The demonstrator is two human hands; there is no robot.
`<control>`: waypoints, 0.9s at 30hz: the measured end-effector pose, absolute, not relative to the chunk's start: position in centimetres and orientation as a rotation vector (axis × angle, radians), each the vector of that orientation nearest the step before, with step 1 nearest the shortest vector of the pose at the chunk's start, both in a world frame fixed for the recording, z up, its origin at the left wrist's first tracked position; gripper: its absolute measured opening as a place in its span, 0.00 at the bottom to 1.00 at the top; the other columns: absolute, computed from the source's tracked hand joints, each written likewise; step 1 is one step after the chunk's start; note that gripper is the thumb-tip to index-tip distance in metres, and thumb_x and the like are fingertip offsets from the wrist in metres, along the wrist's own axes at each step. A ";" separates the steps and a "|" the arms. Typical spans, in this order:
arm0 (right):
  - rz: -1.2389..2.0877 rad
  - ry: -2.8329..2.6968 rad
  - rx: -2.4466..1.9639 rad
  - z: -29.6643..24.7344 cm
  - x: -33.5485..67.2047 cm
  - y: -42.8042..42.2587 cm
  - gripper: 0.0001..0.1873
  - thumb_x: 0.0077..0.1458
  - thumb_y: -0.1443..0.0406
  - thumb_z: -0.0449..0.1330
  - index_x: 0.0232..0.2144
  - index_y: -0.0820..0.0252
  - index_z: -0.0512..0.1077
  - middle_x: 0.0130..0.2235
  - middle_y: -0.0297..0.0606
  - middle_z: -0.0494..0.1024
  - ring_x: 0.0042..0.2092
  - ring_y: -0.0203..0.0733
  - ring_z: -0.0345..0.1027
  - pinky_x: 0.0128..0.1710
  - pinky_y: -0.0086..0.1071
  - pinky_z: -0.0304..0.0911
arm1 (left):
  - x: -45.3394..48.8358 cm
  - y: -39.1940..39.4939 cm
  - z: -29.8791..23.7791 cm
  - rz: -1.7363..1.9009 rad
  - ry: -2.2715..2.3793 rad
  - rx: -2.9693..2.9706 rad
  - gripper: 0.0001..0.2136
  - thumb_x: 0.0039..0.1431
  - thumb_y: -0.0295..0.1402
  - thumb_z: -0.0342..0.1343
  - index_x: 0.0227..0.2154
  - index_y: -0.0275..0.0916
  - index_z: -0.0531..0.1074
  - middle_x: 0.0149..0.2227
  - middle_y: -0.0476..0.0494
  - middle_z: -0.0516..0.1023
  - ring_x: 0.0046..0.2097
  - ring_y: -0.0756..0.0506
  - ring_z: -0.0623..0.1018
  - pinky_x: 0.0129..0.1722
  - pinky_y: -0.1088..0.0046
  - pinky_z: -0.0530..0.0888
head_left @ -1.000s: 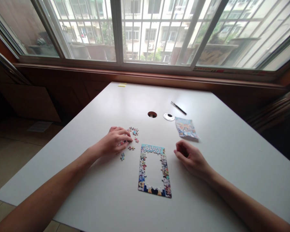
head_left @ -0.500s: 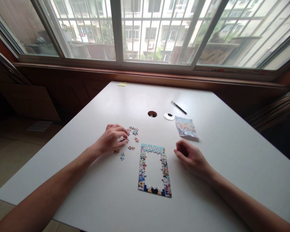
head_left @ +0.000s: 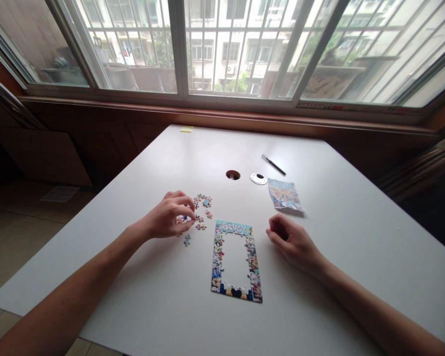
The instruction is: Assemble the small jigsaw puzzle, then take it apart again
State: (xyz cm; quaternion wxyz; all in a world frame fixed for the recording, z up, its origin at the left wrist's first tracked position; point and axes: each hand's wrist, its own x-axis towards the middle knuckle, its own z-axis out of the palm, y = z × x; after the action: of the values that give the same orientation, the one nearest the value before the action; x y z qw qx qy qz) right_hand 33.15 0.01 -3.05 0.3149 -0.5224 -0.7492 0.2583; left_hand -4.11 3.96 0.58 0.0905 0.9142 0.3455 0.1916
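My left hand (head_left: pixel 172 215) hovers low over a scatter of jigsaw pieces, its fingers curved and loosely apart. Some pieces show through the gap between thumb and fingers. Beyond the fingertips lies a small heap of jigsaw pieces (head_left: pixel 203 200); a loose piece (head_left: pixel 187 240) is below the hand. The puzzle frame (head_left: pixel 236 293) lies flat in front of me, with a picture border and a bare white middle. To its right my right hand (head_left: pixel 292 240) rests on the table, curled in a loose fist, with nothing visible in it.
A creased picture sheet (head_left: pixel 286 195) lies beyond my right hand. Past it are a black pen (head_left: pixel 274 164), a round silver cap (head_left: pixel 258 178) and a hole (head_left: pixel 233 175) in the white table (head_left: pixel 141 306). A yellow sticker (head_left: pixel 187 129) marks the far edge, below a barred window.
My left hand has shifted slightly, its thumb and fingers changing their curl, so more pieces show beneath and beside it. My right hand stays in place.
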 end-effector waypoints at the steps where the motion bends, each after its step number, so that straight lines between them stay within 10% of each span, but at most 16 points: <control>1: 0.680 -1.975 -1.377 -3.0 33.1 0.0 0.07 0.59 0.62 0.56 0.30 0.56 0.61 0.26 0.30 0.61 0.28 0.36 0.54 0.28 0.31 0.55 | -4.4 3.7 1.1 0.482 0.954 2.706 0.05 0.58 0.32 0.60 0.34 0.48 0.80 0.42 0.48 0.78 0.49 0.42 0.72 0.52 0.61 0.61; 27: 0.552 -2.172 -0.871 1.1 24.7 -2.0 0.04 0.60 0.67 0.60 0.37 0.56 0.76 0.33 0.38 0.76 0.32 0.36 0.68 0.29 0.30 0.64 | 1.7 0.2 -0.9 0.910 0.708 1.607 0.12 0.56 0.33 0.65 0.41 0.35 0.73 0.35 0.41 0.82 0.40 0.45 0.82 0.45 0.63 0.80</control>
State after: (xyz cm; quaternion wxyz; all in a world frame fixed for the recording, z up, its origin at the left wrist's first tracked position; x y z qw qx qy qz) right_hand 24.74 -1.98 1.15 0.3603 -0.3379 -0.8427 0.2142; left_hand 1.73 0.19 -0.91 0.5498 0.6787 0.2990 0.3842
